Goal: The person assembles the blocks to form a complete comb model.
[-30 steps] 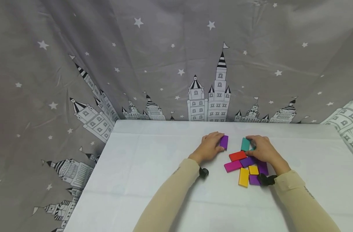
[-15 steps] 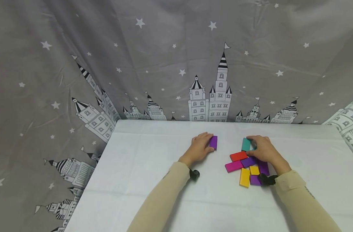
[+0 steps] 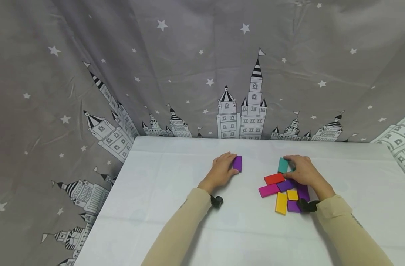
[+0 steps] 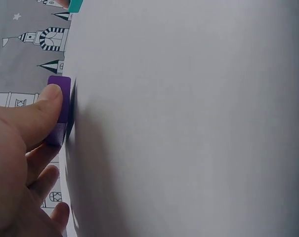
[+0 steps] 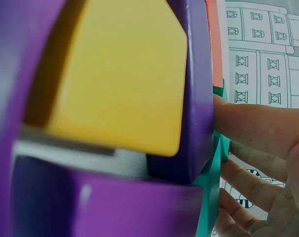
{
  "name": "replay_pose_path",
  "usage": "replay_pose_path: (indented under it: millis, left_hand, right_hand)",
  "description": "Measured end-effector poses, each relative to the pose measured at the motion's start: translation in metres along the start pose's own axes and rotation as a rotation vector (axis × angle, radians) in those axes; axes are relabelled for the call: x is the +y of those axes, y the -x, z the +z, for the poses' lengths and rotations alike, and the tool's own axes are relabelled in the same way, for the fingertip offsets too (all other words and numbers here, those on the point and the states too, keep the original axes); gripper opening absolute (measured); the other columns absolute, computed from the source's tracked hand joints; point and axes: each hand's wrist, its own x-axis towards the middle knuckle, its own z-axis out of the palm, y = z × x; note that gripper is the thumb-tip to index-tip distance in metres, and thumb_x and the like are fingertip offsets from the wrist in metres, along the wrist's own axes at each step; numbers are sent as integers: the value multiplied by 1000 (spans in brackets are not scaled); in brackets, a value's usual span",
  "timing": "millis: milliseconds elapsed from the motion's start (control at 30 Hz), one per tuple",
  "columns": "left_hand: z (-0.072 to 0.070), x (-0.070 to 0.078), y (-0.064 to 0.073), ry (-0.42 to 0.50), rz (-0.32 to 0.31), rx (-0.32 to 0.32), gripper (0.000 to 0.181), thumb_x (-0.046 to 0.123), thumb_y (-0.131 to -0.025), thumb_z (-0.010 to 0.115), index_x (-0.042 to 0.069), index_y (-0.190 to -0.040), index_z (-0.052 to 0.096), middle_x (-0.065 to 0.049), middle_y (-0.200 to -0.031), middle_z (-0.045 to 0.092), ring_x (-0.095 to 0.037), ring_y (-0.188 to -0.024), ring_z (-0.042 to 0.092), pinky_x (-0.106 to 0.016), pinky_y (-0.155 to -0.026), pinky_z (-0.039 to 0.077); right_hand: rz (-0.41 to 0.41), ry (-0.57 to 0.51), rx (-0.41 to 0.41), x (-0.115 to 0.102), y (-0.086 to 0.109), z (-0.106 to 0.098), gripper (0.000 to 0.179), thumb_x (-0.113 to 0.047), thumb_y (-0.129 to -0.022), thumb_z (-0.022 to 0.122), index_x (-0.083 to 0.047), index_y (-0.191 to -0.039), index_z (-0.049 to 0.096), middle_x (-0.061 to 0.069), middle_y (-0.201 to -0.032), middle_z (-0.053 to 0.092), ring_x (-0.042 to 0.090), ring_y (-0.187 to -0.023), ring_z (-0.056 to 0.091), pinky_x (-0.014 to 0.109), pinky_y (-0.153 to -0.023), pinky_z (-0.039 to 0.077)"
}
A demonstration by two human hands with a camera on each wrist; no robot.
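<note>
My left hand (image 3: 219, 170) pinches a small purple block (image 3: 237, 164) between thumb and fingers, left of the block cluster. In the left wrist view the thumb lies on the face of this purple block (image 4: 60, 106), close over the white cloth. My right hand (image 3: 302, 170) holds a teal block (image 3: 283, 165) at the cluster's far side, index fingertip at its far end and thumb at its near end. Under that palm a second teal piece is mostly hidden. The right wrist view shows the thumb (image 5: 253, 123) against the teal edge, beside a red block (image 5: 216, 44).
Nearer me in the cluster lie a red block (image 3: 274, 179), a magenta block (image 3: 269, 190), a yellow block (image 3: 281, 203), a small yellow block (image 3: 292, 195) and several purple blocks (image 3: 286, 184). A grey castle-print curtain (image 3: 189, 66) hangs behind the white table (image 3: 155, 184).
My left hand has slid leftward across the table with the purple block, away from the cluster. My right hand has stayed at the teal block.
</note>
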Motion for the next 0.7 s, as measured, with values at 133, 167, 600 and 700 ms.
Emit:
replay_pose_path:
  millis: [133,167,600,700]
  left_hand:
    - [-2,-4,2,-1,-11,-2,63,28,-97,67,5,-152,43,-11,-154,46,-26,-148,31,-50,-119,24]
    - [-2,-4,2,-2,-10,-2,63,27,-97,67,5,-152,43,-11,-154,46,-27,-148,31,-50,-119,24]
    - [-8,1,3,6,-38,-28,71,33,-98,65,1,-154,36,-12,-158,39,-27,-150,27,-49,-121,21]
    - [-8,6,5,1,-75,0,65,31,-101,62,0,-153,39,-14,-156,43,-28,-148,32,-49,-120,24]
  right_hand:
    - [4,-5,-1,1,-1,0,67,-17,-86,78,9,-140,49,37,-138,47,54,-119,40,71,-102,38]
    - [5,-6,-1,1,-1,0,68,-18,-86,78,9,-141,49,37,-138,47,54,-120,39,72,-102,38]
    - [7,-19,-11,5,-1,-2,72,-20,-84,80,10,-140,48,38,-137,48,54,-120,41,72,-102,37]
    - [6,-21,-17,5,-1,-3,72,-20,-84,81,9,-141,48,37,-137,48,54,-120,41,73,-102,37]
